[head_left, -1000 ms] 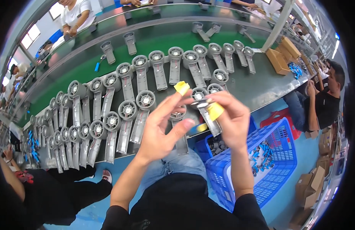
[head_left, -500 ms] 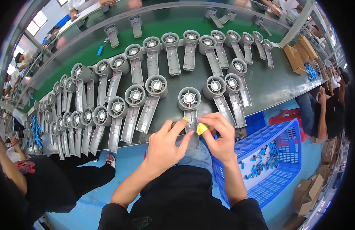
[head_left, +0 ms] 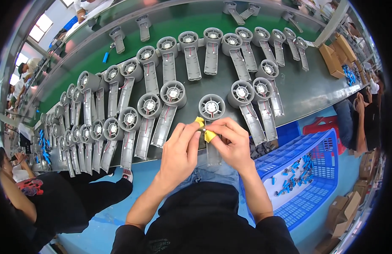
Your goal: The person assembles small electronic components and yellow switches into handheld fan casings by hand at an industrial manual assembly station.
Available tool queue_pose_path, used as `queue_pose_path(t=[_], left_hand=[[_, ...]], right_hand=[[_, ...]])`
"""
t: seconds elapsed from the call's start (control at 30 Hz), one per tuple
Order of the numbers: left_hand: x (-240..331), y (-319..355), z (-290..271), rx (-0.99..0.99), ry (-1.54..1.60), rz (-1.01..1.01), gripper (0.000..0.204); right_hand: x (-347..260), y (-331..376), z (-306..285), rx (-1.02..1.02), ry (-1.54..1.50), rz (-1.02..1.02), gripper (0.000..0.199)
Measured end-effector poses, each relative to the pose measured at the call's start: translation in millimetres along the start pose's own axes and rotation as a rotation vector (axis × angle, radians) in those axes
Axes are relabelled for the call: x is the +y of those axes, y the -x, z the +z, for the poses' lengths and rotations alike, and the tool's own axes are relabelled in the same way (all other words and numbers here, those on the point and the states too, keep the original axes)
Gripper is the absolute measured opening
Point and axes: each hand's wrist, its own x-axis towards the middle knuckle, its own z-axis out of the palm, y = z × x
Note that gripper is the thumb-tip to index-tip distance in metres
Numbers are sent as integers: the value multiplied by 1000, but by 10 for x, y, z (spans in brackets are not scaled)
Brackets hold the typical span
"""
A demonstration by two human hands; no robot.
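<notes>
Just in front of me lies a grey fan housing [head_left: 212, 107] with a round ring, white hub and open trough-like handle, its handle toward me. My left hand [head_left: 181, 146] and my right hand [head_left: 231, 142] meet over the upper part of that handle, fingertips pinched close together. Between them is a tiny pale thing, too small to name. Yellow wrapping covers a fingertip of the left hand and one of the right. Both hands hide most of the handle, whose lower end shows beneath them.
Rows of similar housings [head_left: 172, 94] cover the dark bench [head_left: 295, 91] left, right and behind. A blue crate [head_left: 263, 169] holding blue cylindrical parts stands low at my right. Cardboard boxes [head_left: 331, 61] sit at the bench's far right. A green conveyor [head_left: 132, 40] runs behind; people are at both sides.
My hands have come together over the handle, a little higher up toward the fan ring; earlier they were apart. The view has shifted slightly.
</notes>
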Motion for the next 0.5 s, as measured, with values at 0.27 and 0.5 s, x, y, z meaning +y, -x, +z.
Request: queue_pose_path(t=[0.27, 0.5], left_hand=[[-111, 117, 4, -15, 90, -133, 27], [-115, 131, 25, 80, 14, -54, 20]], right_hand=[[-18, -25, 43, -11, -162, 91, 23], [6, 3, 122, 81, -183, 120, 24]])
